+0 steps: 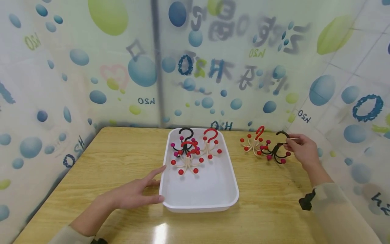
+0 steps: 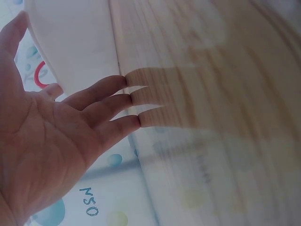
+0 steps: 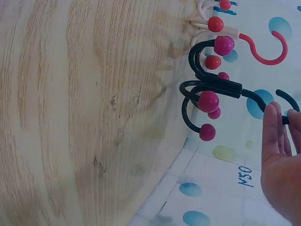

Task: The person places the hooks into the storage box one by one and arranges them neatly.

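On the table's right side my right hand (image 1: 301, 149) pinches the hook of a black claw hanger (image 1: 276, 148) with magenta balls on its curved arms. The right wrist view shows that black hook between thumb and fingers, its arms at the tabletop. Beside it stands a cream claw hanger (image 1: 253, 146) with a red hook and red balls. My left hand (image 1: 129, 195), fingers extended, touches the left side of a white tray (image 1: 207, 193). Inside the tray's far half stand a black hanger (image 1: 185, 148) and two cream ones with red hooks, the nearer cream hanger (image 1: 188, 163) partly covering the black one.
The wooden table (image 1: 122, 152) runs back to a curtain (image 1: 131, 101) printed with blue and green bubbles, which also closes both sides. The tray's near end (image 1: 198, 209) faces me.
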A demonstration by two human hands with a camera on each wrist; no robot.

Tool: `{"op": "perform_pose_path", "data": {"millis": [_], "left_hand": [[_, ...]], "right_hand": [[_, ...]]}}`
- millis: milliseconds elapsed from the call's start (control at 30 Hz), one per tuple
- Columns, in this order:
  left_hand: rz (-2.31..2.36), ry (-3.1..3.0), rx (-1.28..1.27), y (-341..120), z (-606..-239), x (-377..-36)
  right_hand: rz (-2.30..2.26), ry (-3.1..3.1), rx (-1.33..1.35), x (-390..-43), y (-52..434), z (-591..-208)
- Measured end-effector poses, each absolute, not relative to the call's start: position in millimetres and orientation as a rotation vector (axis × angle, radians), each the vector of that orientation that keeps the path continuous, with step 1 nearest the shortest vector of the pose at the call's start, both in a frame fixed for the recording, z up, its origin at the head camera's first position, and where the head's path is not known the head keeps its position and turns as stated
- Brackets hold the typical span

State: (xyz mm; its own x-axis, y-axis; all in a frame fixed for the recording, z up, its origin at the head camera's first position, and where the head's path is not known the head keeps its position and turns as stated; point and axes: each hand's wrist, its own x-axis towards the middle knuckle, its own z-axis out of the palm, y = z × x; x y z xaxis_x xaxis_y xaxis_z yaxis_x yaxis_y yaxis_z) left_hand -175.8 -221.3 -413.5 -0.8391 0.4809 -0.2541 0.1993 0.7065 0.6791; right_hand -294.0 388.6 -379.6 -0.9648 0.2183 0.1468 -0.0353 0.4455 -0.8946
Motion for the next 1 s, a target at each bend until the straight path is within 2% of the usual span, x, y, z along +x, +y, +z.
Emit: {"op": "perform_pose_path", "data": {"millis": [533,733,1000], "left_hand": [[0.922,2.493,0.52,-220.7,-414.9,-176.6],[0.915,2.497,0.521,-220.8,-414.8,-176.5],[0.914,2.505,0.529,-220.9,-414.2,-175.7]], "right_hand": [[1.575,-2.282,-0.149,-272.0,383.1,-348.9],[1.767,-2.158,0.049,-262.8,369.8,-342.7],[1.803,-2.161,0.32,-253.7,325.7,-334.4]]}}
